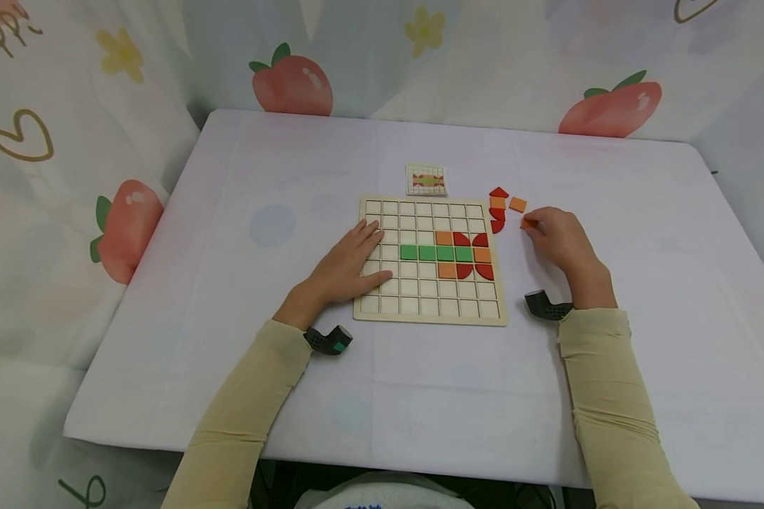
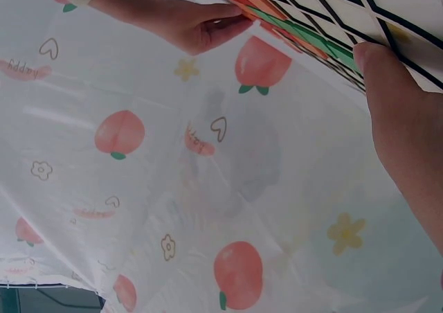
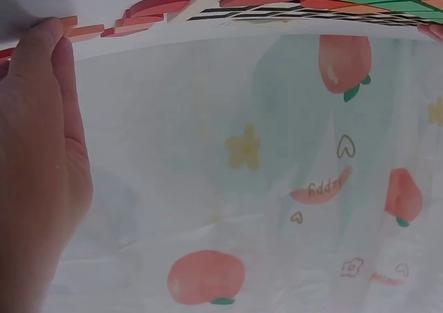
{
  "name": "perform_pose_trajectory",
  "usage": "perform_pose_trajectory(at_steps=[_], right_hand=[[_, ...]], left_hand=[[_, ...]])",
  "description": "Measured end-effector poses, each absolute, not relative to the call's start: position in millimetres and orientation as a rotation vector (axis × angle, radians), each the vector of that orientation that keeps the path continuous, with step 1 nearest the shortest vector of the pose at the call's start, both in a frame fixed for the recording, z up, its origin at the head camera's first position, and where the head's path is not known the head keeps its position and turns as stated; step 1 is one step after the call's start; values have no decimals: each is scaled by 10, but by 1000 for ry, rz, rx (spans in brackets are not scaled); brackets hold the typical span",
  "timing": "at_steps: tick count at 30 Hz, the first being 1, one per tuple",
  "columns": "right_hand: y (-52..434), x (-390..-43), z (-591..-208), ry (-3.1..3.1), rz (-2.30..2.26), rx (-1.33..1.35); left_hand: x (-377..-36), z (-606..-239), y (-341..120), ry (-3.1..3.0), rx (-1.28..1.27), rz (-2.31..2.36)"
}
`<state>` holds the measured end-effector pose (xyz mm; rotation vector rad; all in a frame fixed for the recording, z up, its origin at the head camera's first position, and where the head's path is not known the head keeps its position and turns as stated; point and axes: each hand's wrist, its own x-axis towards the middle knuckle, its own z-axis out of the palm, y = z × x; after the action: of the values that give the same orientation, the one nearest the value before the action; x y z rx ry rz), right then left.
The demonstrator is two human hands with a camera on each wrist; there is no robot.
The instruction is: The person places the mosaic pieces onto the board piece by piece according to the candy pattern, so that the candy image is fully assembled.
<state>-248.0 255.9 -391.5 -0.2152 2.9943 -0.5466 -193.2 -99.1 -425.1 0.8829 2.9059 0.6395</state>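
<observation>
A wooden grid board (image 1: 382,305) lies mid-table. It holds a row of green squares (image 1: 436,253) with orange squares and red quarter-circles to their right. My left hand (image 1: 356,261) rests flat on the board's left columns, fingers straight. In the left wrist view that left hand (image 2: 405,133) fills the right side, under the board (image 2: 408,22). My right hand (image 1: 547,232) sits just right of the board and pinches a small orange piece (image 1: 527,223) on the table. The right wrist view has a fingertip (image 3: 48,39) against the orange piece (image 3: 86,30).
Loose red and orange pieces (image 1: 498,208) and an orange square (image 1: 518,205) lie by the board's top right corner. A small pattern card (image 1: 426,179) sits behind the board. A strawberry-print curtain (image 1: 293,85) surrounds the white table (image 1: 229,212).
</observation>
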Motion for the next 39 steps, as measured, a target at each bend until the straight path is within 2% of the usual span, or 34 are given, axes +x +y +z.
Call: perform_pose_trajectory(at_steps=[29, 39], right_hand=[[2498, -2467, -3896, 3031, -532, -249], [2449, -2534, -3967, 3076, -497, -333]], left_hand=[[-1923, -4237, -993, 2904, 900, 642], [-1923, -4238, -992, 2910, 894, 651]])
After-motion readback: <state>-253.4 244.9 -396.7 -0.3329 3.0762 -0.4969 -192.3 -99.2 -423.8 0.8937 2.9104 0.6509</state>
